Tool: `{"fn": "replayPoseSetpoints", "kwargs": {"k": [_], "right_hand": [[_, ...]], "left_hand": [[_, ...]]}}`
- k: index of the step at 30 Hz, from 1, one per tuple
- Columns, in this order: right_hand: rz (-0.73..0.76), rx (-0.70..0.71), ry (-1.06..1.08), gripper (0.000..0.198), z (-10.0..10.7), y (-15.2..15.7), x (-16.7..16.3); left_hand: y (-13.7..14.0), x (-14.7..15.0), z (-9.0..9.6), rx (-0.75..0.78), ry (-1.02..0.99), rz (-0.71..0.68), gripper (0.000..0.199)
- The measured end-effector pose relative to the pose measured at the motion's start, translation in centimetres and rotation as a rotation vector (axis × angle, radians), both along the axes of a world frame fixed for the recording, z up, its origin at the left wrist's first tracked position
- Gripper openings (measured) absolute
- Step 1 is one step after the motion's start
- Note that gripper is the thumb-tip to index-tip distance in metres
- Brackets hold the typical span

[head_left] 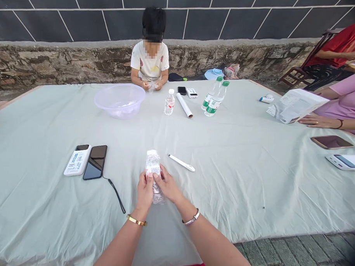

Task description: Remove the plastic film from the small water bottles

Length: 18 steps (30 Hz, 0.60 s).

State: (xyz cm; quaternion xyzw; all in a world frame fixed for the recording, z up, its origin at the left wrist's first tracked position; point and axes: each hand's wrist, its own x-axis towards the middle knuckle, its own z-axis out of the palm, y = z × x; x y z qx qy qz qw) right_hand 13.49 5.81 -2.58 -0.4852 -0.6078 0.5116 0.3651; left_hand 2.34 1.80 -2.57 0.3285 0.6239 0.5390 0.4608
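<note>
Both of my hands are wrapped round a small clear bottle [152, 159] with a white top, crinkled clear plastic film around it. My left hand [145, 188] grips its left side, and my right hand [168, 185] its right side. Both thumbs press on the front, near the middle. The bottle lies over the cloth with its top pointing away from me; whether it touches the cloth I cannot tell. Just right of it lies a slim white pen-shaped tool [181, 163]. To the left are a white power bank [77, 160] and a black phone [95, 163] with a wrist strap [116, 197].
A pale cloth [222, 181] covers the table. Farther back stand a purple basin [120, 102], a small bottle [169, 103], a white roll [184, 105] and two green-capped bottles [214, 101]. A person [150, 64] sits opposite handling clear plastic; another at right holds a white box [297, 106].
</note>
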Motion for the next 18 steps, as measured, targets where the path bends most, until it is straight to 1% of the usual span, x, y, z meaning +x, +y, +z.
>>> {"fn": "replayPoseSetpoints", "kwargs": {"k": [3, 5, 7, 10, 12, 15, 18], "right_hand": [[0.045, -0.115, 0.343, 0.046, 0.2, -0.6, -1.4], [0.063, -0.263, 0.558, 0.045, 0.0, -0.6, -1.2], [0.076, -0.433, 0.75, 0.042, -0.5, -0.6, -0.6], [0.156, -0.624, 0.973, 0.041, -1.5, -0.5, 0.4], [0.253, -0.691, 1.056, 0.045, -2.1, -0.6, 0.7], [0.365, -0.729, 1.097, 0.052, -2.3, -0.8, 0.9], [0.36, -0.724, 1.044, 0.059, -1.9, -1.0, 1.1]], "left_hand": [[-0.6, -0.5, 0.2, 0.055, 0.044, -0.011, 0.044], [-0.8, -0.9, 0.6, 0.069, 0.078, -0.021, 0.044], [-0.7, -1.2, 1.0, 0.048, 0.071, -0.021, 0.044], [-0.3, -1.3, 1.6, 0.014, 0.017, 0.034, 0.043], [0.1, -1.2, 1.8, 0.019, -0.016, 0.043, 0.044], [0.4, -0.9, 1.9, 0.014, -0.103, -0.011, 0.048], [0.5, -0.4, 2.2, 0.006, -0.194, -0.046, 0.049]]}}
